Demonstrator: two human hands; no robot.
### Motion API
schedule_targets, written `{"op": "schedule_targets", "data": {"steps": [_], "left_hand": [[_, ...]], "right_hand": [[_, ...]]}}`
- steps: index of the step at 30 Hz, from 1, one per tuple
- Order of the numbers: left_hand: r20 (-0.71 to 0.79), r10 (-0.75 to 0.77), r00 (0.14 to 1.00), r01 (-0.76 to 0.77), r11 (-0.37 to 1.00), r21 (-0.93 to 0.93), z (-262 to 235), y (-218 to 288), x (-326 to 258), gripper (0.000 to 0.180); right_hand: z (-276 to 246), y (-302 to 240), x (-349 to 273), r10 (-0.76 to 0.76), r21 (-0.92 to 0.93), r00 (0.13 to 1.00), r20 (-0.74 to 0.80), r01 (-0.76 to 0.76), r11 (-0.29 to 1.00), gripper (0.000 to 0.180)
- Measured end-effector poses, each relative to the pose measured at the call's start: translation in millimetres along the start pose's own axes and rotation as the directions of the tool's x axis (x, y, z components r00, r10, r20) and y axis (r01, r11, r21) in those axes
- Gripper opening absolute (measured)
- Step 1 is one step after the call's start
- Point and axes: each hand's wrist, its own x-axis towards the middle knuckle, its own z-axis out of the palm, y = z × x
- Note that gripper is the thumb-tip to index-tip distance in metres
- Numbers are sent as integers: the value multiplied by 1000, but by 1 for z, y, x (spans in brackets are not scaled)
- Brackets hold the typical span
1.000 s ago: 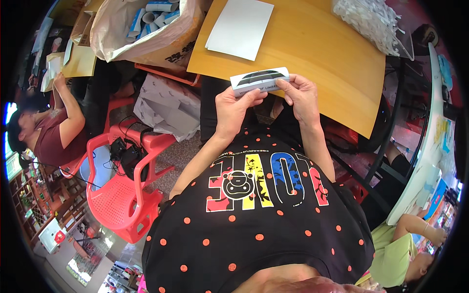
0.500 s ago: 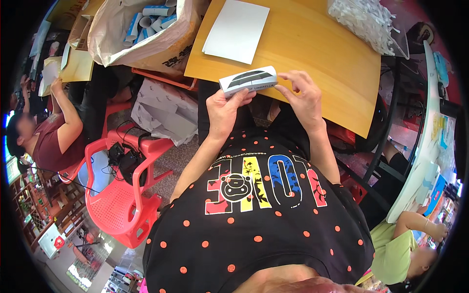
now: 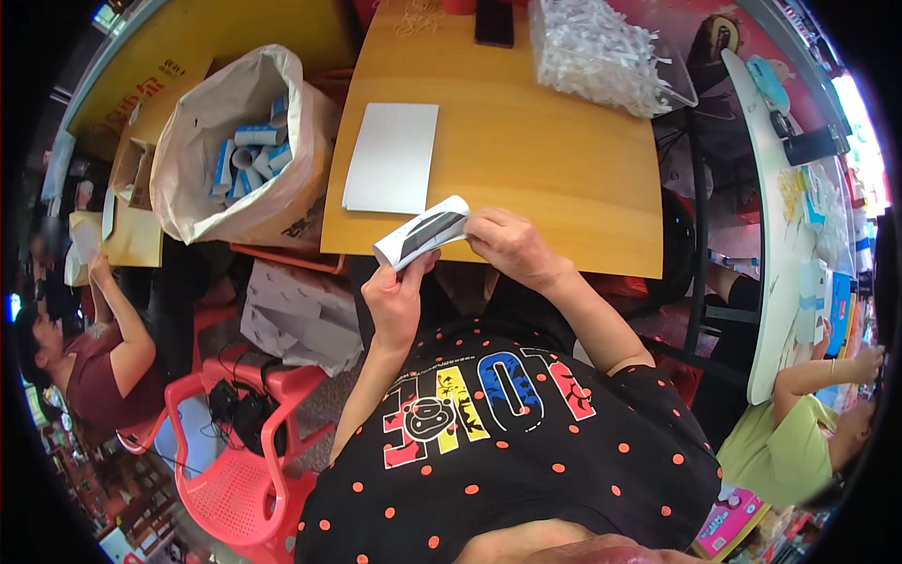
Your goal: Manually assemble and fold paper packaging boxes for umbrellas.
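Note:
A printed white paper sleeve (image 3: 425, 231) with a dark umbrella picture is curled into a flattened roll just over the table's near edge. My left hand (image 3: 395, 303) grips its left part from below, thumb in front. At its right end, my right hand (image 3: 515, 246) pinches the paper's edge between thumb and fingers. The fingertips behind the sleeve are partly hidden. Beyond the sleeve, a stack of white sheets (image 3: 393, 155) lies on the wooden table (image 3: 545, 179), apart from both hands.
Left of the table stands a large pale sack (image 3: 178, 169) holding several blue-and-white paper rolls (image 3: 246, 160). A clear bin of white strips (image 3: 597, 52), a phone (image 3: 494, 23) and rubber bands (image 3: 419, 17) are at the back. A red chair (image 3: 235, 479) stands at left; people sit on both sides.
My right hand has closed onto the sleeve's right end, where it was loosely beside it. The sleeve has gone from boxy to more rounded and tilted. The view has shifted, showing more of the table's far side.

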Motion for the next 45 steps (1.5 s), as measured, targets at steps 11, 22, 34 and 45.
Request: {"op": "schedule_targets", "data": {"steps": [11, 22, 34, 45], "left_hand": [[9, 87, 996, -88, 986, 144, 5, 7, 1, 18], [38, 200, 979, -201, 925, 323, -2, 2, -1, 19], [48, 204, 978, -208, 923, 322, -3, 1, -1, 19], [1, 301, 954, -281, 889, 361, -3, -3, -2, 18]], "right_hand": [[6, 4, 3, 0, -34, 1000, 19, 1, 999, 18], [18, 8, -2, 15, -23, 999, -37, -15, 1000, 22], [22, 8, -1, 36, -6, 999, -34, -36, 999, 14], [25, 7, 0, -47, -20, 992, -117, 45, 999, 14]]}}
